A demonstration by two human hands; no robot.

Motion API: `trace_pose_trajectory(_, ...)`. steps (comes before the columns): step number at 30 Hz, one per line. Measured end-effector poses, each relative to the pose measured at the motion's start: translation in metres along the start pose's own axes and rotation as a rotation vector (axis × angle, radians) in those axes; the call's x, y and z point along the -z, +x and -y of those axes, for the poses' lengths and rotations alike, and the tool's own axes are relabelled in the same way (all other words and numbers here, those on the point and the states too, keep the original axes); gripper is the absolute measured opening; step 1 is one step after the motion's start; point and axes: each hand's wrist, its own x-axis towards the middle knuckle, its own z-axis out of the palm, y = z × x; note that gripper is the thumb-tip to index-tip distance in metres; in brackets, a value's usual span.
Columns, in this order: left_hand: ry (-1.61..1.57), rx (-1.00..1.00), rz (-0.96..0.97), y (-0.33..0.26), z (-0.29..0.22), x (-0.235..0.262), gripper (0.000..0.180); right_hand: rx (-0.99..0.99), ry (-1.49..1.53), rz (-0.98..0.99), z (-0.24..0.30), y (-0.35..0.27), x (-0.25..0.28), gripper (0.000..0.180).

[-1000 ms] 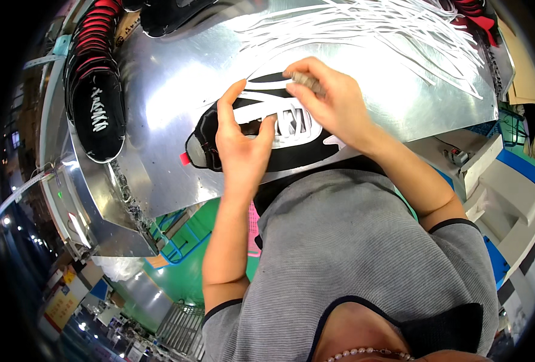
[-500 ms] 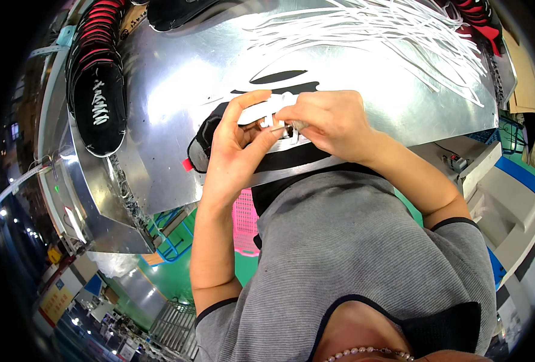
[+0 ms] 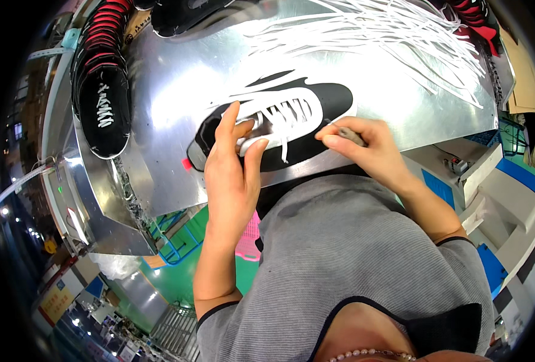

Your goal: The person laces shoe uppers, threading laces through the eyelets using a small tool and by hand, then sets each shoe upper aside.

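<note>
A black-and-white shoe upper [image 3: 307, 123] lies flat on the metal table, its toe to the right. White lace [image 3: 284, 145] crosses its eyelets, and one loose end hangs over the near side. My left hand [image 3: 226, 184] grips the upper at its opening, thumb on the white near edge and some fingers inside, partly hidden. To the right of the upper, my right hand [image 3: 373, 148] is closed around a small tool with a grey-brown handle [image 3: 352, 137]. The tool's tip is too small to make out.
Many loose white laces [image 3: 370, 36] spread across the back of the table [image 3: 165, 175]. A row of stacked black-and-red uppers [image 3: 103, 111] runs along the left, another stack [image 3: 481, 30] at the far right. A further black upper [image 3: 186, 17] lies at the back.
My right hand has moved right, away from the lacing, with the tool. My left hand has opened out somewhat, still at the upper. The laced front and loose lace end now show.
</note>
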Motion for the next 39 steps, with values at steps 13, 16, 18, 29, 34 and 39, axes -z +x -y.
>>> trace_pose_trajectory(13,0.026,0.061,0.04,-0.019,0.0,0.001,0.018,0.378,0.093,-0.026,-0.008,0.035,-0.058,0.015)
trace_pose_trajectory(16,0.029,0.052,0.043,-0.019,0.003,-0.001,0.021,0.405,0.031,-0.074,-0.014,0.038,-0.063,0.015)
trace_pose_trajectory(18,0.125,0.004,-0.021,-0.016,0.003,-0.007,0.022,0.417,0.085,-0.057,-0.013,0.036,-0.062,0.015)
trace_pose_trajectory(29,0.195,-0.157,-0.078,-0.015,0.016,-0.011,0.018,0.329,-0.255,0.04,-0.006,0.011,-0.037,0.017)
trace_pose_trajectory(34,0.145,-0.171,-0.048,-0.015,0.017,-0.01,0.02,0.21,-0.281,0.128,0.003,0.016,-0.031,0.012)
trace_pose_trajectory(39,0.214,-0.31,-0.041,-0.014,0.013,-0.019,0.023,0.342,-0.451,0.042,0.006,0.028,-0.053,0.011)
